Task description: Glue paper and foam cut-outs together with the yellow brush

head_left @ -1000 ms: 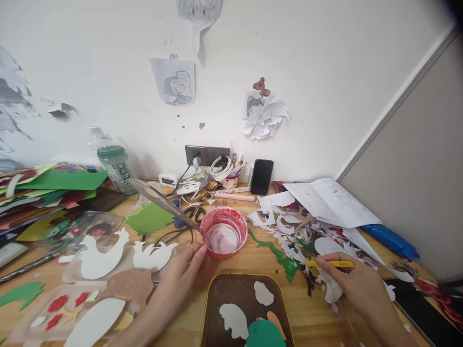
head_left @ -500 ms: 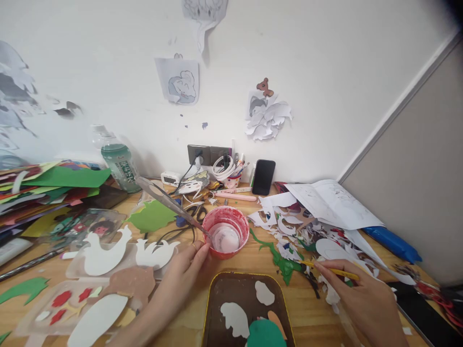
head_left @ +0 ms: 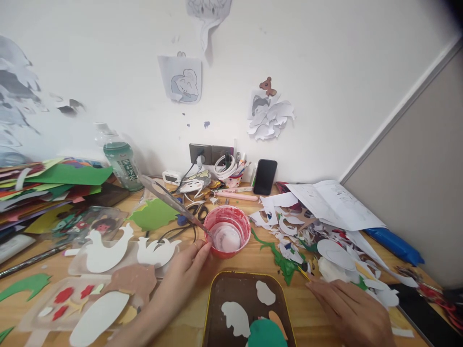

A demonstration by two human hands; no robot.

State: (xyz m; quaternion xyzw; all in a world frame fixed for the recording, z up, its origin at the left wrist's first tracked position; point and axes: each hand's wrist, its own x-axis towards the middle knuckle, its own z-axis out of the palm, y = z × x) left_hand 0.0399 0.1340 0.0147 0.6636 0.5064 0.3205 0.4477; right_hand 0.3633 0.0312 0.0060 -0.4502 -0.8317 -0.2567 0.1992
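My left hand [head_left: 188, 270] is closed on the left side of a red plastic cup [head_left: 241, 246], thumb near the rim. White paste [head_left: 227, 237] covers the cup's bottom. A long greyish stick [head_left: 173, 200] leans out of it to the upper left. My right hand [head_left: 352, 308] pinches a thin yellow stick [head_left: 305, 274], perhaps a fine brush or pencil; most of it is hidden by the fingers. Its tip is by a green cut-out scrap [head_left: 285, 264]. Between my hands lies a brown tray [head_left: 226, 284] with white cut-outs [head_left: 235, 318] and a teal one [head_left: 267, 333].
White bird-shaped cut-outs [head_left: 108, 250] and red pieces [head_left: 65, 295] lie on clear trays at left. A stack of coloured sheets [head_left: 72, 178] and a bottle [head_left: 123, 164] stand behind. Paper scraps [head_left: 289, 226] heap at right. A phone [head_left: 265, 177] leans against the wall.
My right hand has turned over and shifted slightly, so the yellow stick is now mostly hidden under it. My left hand stays at the cup. The view has moved a little.
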